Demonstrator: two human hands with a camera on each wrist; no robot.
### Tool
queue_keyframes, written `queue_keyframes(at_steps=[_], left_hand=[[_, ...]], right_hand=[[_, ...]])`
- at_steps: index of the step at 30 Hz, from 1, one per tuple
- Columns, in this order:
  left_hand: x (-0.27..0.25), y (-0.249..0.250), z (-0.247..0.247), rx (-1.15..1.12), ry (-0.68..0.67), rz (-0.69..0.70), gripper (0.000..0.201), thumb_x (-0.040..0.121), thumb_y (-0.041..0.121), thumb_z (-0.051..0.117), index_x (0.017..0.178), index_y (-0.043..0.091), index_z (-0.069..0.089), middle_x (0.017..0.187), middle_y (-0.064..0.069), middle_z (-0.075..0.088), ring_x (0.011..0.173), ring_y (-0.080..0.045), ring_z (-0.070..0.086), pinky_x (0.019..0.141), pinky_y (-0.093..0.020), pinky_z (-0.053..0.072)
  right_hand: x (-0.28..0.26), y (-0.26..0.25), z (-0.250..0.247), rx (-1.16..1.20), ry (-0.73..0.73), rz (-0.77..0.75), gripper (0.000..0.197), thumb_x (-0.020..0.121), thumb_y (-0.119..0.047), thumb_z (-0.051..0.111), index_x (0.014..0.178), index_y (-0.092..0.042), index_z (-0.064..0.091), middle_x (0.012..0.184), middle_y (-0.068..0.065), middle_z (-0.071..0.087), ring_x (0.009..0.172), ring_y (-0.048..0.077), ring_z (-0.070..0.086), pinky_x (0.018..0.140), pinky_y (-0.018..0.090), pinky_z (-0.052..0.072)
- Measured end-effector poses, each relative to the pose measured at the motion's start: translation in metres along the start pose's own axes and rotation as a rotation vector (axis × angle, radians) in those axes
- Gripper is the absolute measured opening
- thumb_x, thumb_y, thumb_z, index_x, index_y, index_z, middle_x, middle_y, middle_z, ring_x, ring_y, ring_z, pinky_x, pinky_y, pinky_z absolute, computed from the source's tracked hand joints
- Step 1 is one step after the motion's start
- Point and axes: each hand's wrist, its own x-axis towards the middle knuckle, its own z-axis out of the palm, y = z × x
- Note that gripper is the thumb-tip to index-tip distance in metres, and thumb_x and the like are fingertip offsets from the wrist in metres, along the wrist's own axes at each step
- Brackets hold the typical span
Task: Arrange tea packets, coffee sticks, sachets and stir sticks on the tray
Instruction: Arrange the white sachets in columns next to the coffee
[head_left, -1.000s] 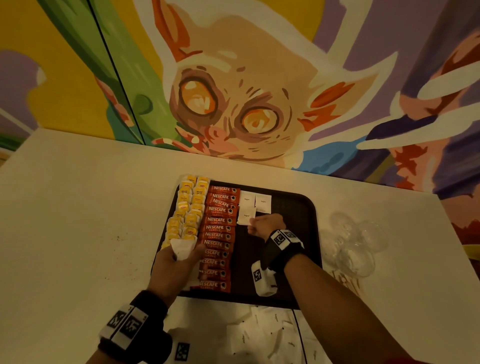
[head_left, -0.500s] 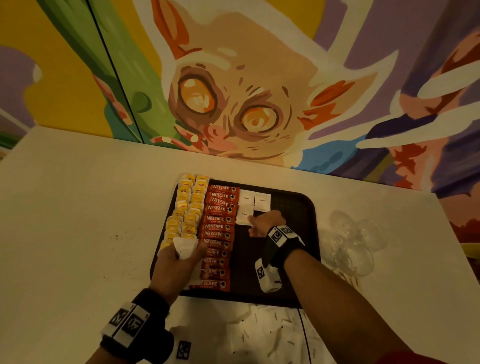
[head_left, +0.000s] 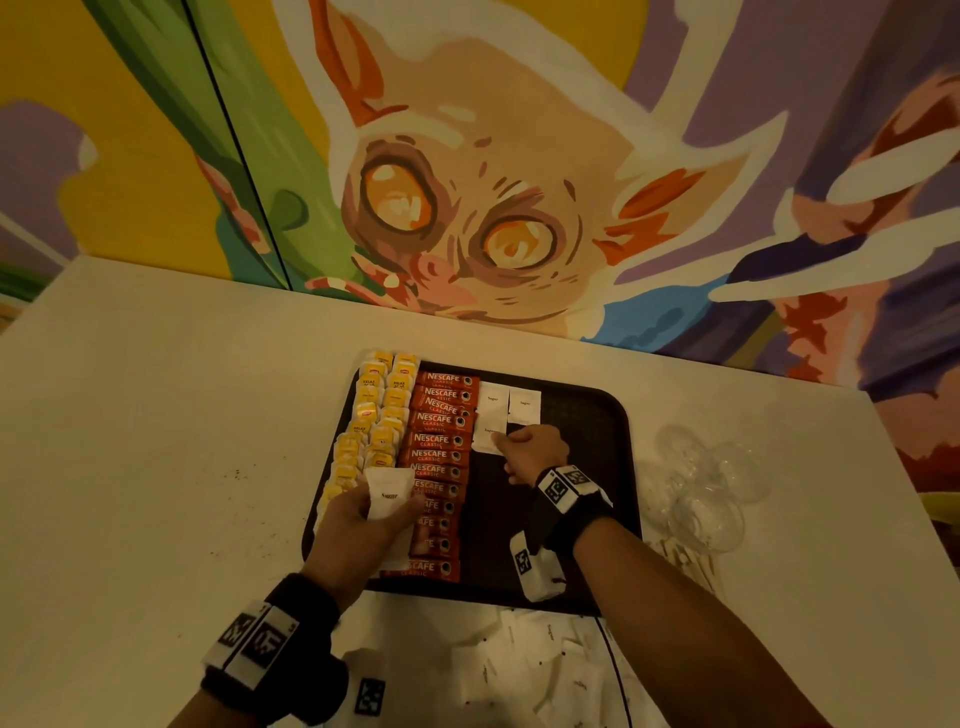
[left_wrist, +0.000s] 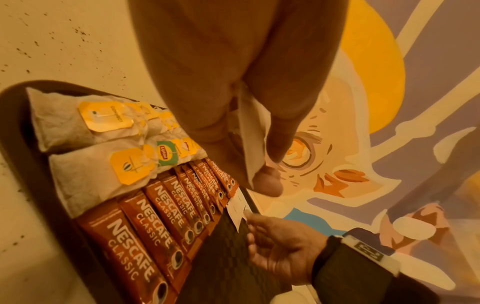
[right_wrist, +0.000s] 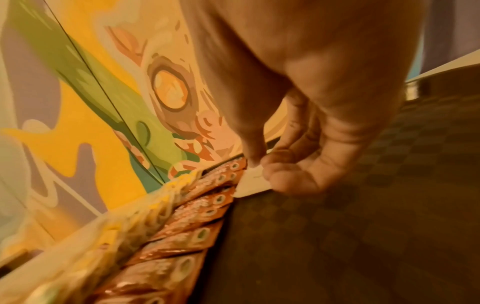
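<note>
A black tray (head_left: 587, 415) holds yellow-tagged tea bags (head_left: 374, 415) at its left and a column of red Nescafe sticks (head_left: 439, 441) beside them. Two white sugar sachets (head_left: 493, 400) lie side by side at the far end. A third sachet (head_left: 485, 439) lies just below them against the sticks. My right hand (head_left: 511, 441) pinches its near edge between thumb and curled fingers (right_wrist: 275, 166), with the sachet (right_wrist: 253, 182) flat on the tray. My left hand (head_left: 384, 501) hovers over the tray's near left, gripping a small stack of sugar sachets (head_left: 389, 496), seen edge-on (left_wrist: 252, 144).
Clear plastic cups (head_left: 711, 483) lie right of the tray, with wooden stir sticks (head_left: 685, 561) in front of them. Loose white sachets (head_left: 519, 665) are scattered at the table's near edge. A painted wall stands close behind the tray. Dark specks (head_left: 239, 473) dot the table's left side.
My right hand has edged slightly left and away from me, bringing the third sachet against the coffee sticks. The left hand has stayed nearly still with its stack.
</note>
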Motion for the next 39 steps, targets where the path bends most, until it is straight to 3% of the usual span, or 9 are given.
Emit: queue_keyframes(at_steps=[5, 11, 14, 19, 23, 27, 32, 37, 39], left_hand=[[-0.006, 0.002, 0.005, 0.027, -0.055, 0.003, 0.017, 0.086, 0.012, 0.071, 0.103, 0.014, 0.067, 0.087, -0.006, 0.075, 0.072, -0.020, 0.073, 0.057, -0.027, 0.057], [-0.015, 0.002, 0.011, 0.041, -0.159, 0.028, 0.013, 0.087, 0.009, 0.069, 0.100, 0.008, 0.069, 0.088, -0.017, 0.073, 0.079, -0.032, 0.071, 0.074, -0.047, 0.059], [-0.021, 0.005, 0.013, 0.026, -0.211, 0.015, 0.011, 0.089, 0.007, 0.066, 0.099, 0.003, 0.069, 0.081, -0.020, 0.071, 0.070, -0.030, 0.068, 0.065, -0.042, 0.059], [-0.022, 0.001, 0.009, 0.077, -0.210, -0.040, 0.018, 0.089, 0.006, 0.066, 0.106, 0.011, 0.065, 0.087, -0.018, 0.071, 0.069, -0.028, 0.070, 0.059, -0.042, 0.058], [-0.023, -0.003, 0.008, 0.114, -0.162, -0.039, 0.012, 0.089, 0.006, 0.065, 0.101, 0.007, 0.066, 0.105, -0.014, 0.068, 0.091, -0.033, 0.068, 0.068, -0.041, 0.058], [-0.025, 0.000, 0.013, 0.106, -0.114, 0.025, 0.010, 0.086, 0.012, 0.070, 0.096, 0.011, 0.069, 0.104, -0.006, 0.067, 0.094, -0.025, 0.066, 0.055, -0.024, 0.051], [-0.024, 0.000, 0.018, 0.166, -0.080, 0.117, 0.003, 0.084, 0.018, 0.073, 0.087, 0.017, 0.073, 0.097, 0.003, 0.069, 0.089, -0.015, 0.066, 0.055, -0.018, 0.051], [-0.018, -0.001, 0.019, 0.256, 0.008, 0.234, 0.008, 0.081, 0.015, 0.076, 0.074, 0.019, 0.074, 0.084, 0.010, 0.073, 0.085, -0.005, 0.066, 0.066, -0.019, 0.051], [-0.016, -0.001, 0.018, 0.262, 0.036, 0.244, 0.008, 0.080, 0.015, 0.077, 0.074, 0.020, 0.074, 0.084, 0.012, 0.071, 0.084, -0.002, 0.064, 0.069, -0.021, 0.050]], right_hand=[[-0.051, -0.008, 0.005, 0.171, -0.201, -0.262, 0.027, 0.092, -0.041, 0.063, 0.104, -0.017, 0.067, 0.092, -0.005, 0.068, 0.067, 0.004, 0.062, 0.056, 0.019, 0.049], [-0.093, -0.001, 0.009, 0.162, -0.506, -0.464, 0.007, 0.091, -0.035, 0.066, 0.096, -0.032, 0.067, 0.097, -0.012, 0.064, 0.081, 0.001, 0.059, 0.065, 0.016, 0.045], [-0.095, 0.009, 0.011, 0.135, -0.494, -0.494, 0.011, 0.090, -0.031, 0.068, 0.099, -0.024, 0.069, 0.106, -0.008, 0.065, 0.097, 0.010, 0.062, 0.073, 0.023, 0.048], [-0.096, 0.017, 0.004, 0.291, -0.425, -0.459, 0.010, 0.094, -0.021, 0.063, 0.098, -0.012, 0.066, 0.112, 0.005, 0.069, 0.091, 0.019, 0.068, 0.065, 0.023, 0.055], [-0.097, 0.021, -0.003, 0.312, -0.352, -0.482, 0.006, 0.094, -0.019, 0.063, 0.097, -0.015, 0.066, 0.107, 0.007, 0.069, 0.086, 0.027, 0.070, 0.064, 0.028, 0.058], [-0.095, 0.028, -0.004, 0.234, -0.333, -0.495, 0.012, 0.094, -0.015, 0.063, 0.104, -0.008, 0.066, 0.108, 0.003, 0.068, 0.089, 0.019, 0.069, 0.064, 0.025, 0.057], [-0.098, 0.031, -0.005, 0.189, -0.309, -0.535, 0.009, 0.093, -0.012, 0.064, 0.100, -0.014, 0.069, 0.103, -0.003, 0.067, 0.090, 0.010, 0.066, 0.063, 0.017, 0.054], [-0.099, 0.036, -0.003, 0.207, -0.290, -0.531, 0.012, 0.090, -0.025, 0.069, 0.102, -0.024, 0.067, 0.105, -0.006, 0.067, 0.102, 0.011, 0.066, 0.081, 0.035, 0.060], [-0.101, 0.038, -0.003, 0.280, -0.373, -0.479, 0.021, 0.090, -0.022, 0.070, 0.110, -0.018, 0.065, 0.107, -0.002, 0.069, 0.100, 0.015, 0.068, 0.076, 0.033, 0.061]])
